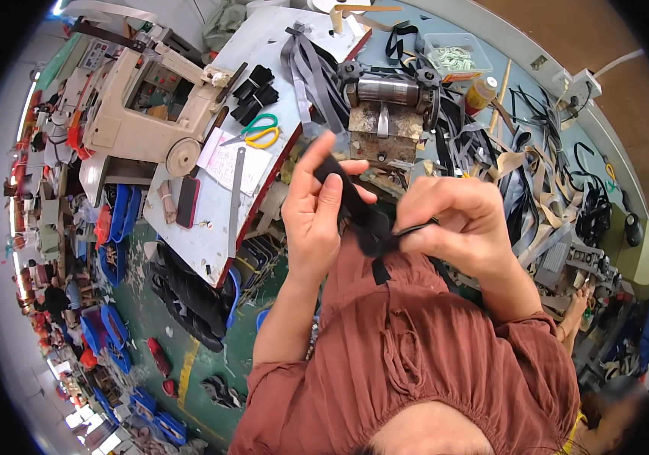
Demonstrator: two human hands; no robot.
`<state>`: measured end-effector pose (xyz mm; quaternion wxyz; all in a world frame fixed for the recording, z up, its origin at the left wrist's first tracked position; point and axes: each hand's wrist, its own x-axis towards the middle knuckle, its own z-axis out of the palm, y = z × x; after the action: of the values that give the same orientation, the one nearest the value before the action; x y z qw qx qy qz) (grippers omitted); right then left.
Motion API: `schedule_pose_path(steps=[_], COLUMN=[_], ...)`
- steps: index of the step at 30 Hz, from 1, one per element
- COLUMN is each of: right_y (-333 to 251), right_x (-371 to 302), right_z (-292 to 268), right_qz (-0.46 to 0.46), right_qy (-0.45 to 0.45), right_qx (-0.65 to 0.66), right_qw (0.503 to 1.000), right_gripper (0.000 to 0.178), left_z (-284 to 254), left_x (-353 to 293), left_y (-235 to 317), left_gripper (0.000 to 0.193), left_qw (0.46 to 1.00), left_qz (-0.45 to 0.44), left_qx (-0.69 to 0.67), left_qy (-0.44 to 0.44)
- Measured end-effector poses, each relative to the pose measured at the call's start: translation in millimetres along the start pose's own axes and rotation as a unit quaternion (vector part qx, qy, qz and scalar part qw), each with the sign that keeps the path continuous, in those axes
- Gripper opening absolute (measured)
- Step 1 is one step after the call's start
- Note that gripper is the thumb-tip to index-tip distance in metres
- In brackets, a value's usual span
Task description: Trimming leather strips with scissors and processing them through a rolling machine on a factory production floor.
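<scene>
- The black strap [362, 216] is held up in front of the chest, well on the near side of the roller machine [387, 106], with both hands on it and nothing resting on the tabletop [294, 45].
- The left hand [317, 208] has its fingers [330, 199] closed around the upper part of the strap, thumb pressed on its front face; the strap's top end sticks out just above the thumb.
- The right hand [465, 224] pinches the strap's lower part between thumb and forefinger, fingers closed tight; a thin black tail runs out of the pinch toward the left hand.
- A short loose end hangs down from where the two grips meet, over the rust-coloured blouse [415, 356].
- To do this well, I would judge: keep the left grip firm and still as the anchor, and let only the right pinch do the fine work, close to the meeting point, so the strap cannot twist.
- Keep the layers flat and edges lined up; the bunched middle looks like a fold or knot, though black on black makes that hard to tell.
- Left of the machine, on the tabletop, lie green-and-yellow scissors [258, 130], a steel ruler [235, 199] and a phone [187, 202].
- Right of the machine, loose black and tan straps [525, 178] lie in a heap.
</scene>
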<state>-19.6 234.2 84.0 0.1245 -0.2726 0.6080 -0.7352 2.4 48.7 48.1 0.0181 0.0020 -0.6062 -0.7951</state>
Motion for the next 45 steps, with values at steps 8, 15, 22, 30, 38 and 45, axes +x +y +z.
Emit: schedule_pose_path(steps=[8, 15, 22, 30, 38, 45], right_y=[20.7, 38.0, 75.3, 288.4, 310.5, 226.3], right_x=[19.2, 22.0, 5.8, -149.1, -149.4, -157.0], right_z=[2.9, 9.2, 4.4, -153.0, -173.1, -195.2], right_qz=[0.006, 0.022, 0.094, 0.333, 0.457, 0.464], right_qy=[0.174, 0.239, 0.260, 0.382, 0.204, 0.156], right_qx=[-0.104, -0.049, 0.073, -0.531, -0.614, -0.710], right_qw=[0.979, 0.970, 0.958, 0.679, 0.610, 0.506], right_gripper=[0.013, 0.012, 0.020, 0.017, 0.020, 0.015], left_z=[13.8, 2.6, -11.5, -41.3, -30.9, -36.7], left_x=[12.6, 28.0, 29.5, 23.6, 29.2, 29.7], left_y=[5.6, -5.1, -20.5, -12.2, -19.9, -33.5], left_gripper=[0.050, 0.045, 0.041, 0.037, 0.031, 0.029], left_qw=[0.989, 0.978, 0.957, 0.959, 0.996, 0.997], left_qz=[-0.037, -0.101, 0.034, 0.274, 0.017, -0.073], left_qx=[-0.037, -0.076, 0.218, 0.076, -0.001, -0.008], left_qy=[-0.142, -0.168, -0.190, -0.005, 0.087, 0.010])
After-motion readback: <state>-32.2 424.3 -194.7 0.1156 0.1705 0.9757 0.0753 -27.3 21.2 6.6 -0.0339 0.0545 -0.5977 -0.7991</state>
